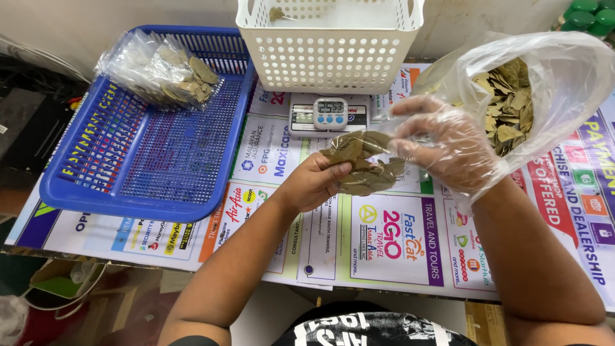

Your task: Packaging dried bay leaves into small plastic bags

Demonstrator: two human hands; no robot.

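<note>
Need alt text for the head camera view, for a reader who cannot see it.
A person's bare left hand holds a small clear packet of dried leaves while the right hand, in a thin plastic glove, pinches its top. Around them: a large bag of leaves, a blue tray of filled packets, a white basket and a digital scale.

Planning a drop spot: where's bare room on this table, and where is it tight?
Free: most of the blue tray floor in front of the leaf packets; the table strip between the forearms. Crowded: the centre, where the left hand, gloved right hand, leaves, scale and white basket bunch; leaf bag fills the right.
</note>
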